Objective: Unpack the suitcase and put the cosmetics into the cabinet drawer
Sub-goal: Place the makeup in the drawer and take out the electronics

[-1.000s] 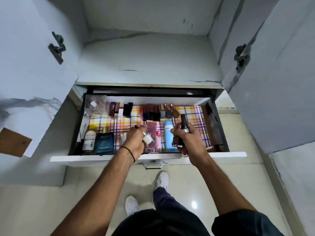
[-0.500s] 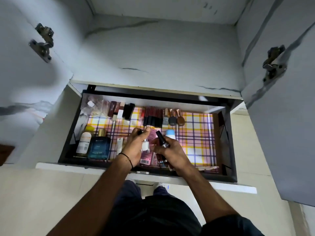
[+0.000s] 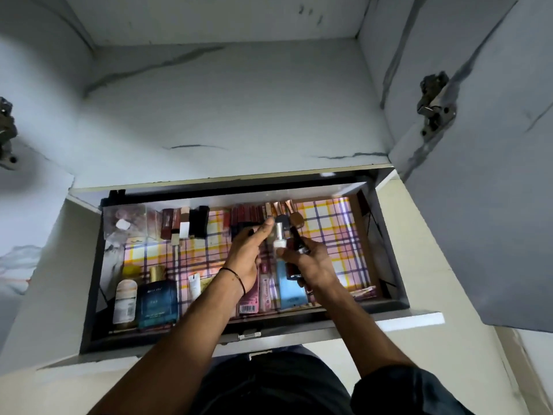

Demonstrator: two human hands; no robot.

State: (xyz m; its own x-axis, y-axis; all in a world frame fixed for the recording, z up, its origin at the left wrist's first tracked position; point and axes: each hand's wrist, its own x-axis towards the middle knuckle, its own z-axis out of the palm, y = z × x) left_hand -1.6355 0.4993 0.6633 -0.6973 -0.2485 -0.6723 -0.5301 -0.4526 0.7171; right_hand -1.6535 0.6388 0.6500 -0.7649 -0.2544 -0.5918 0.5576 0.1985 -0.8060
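Now | right hand (image 3: 311, 265) clamps a dark bottle (image 3: 294, 250) | left hand (image 3: 247, 254) lies against a white bottle (image 3: 279, 239) (pinched or just touched, I cannot tell) | both above the drawer (image 3: 344, 313) middle | step: stowing; next needs a free gap on the liner (image 3: 329, 226).

We see a checked drawer liner (image 3: 329, 235) with a slight sheen and a glossy blue bottle (image 3: 157, 304). The hinge (image 3: 434, 106) looks dull metal, the cabinet shelf (image 3: 239, 115) matt, marble-patterned.
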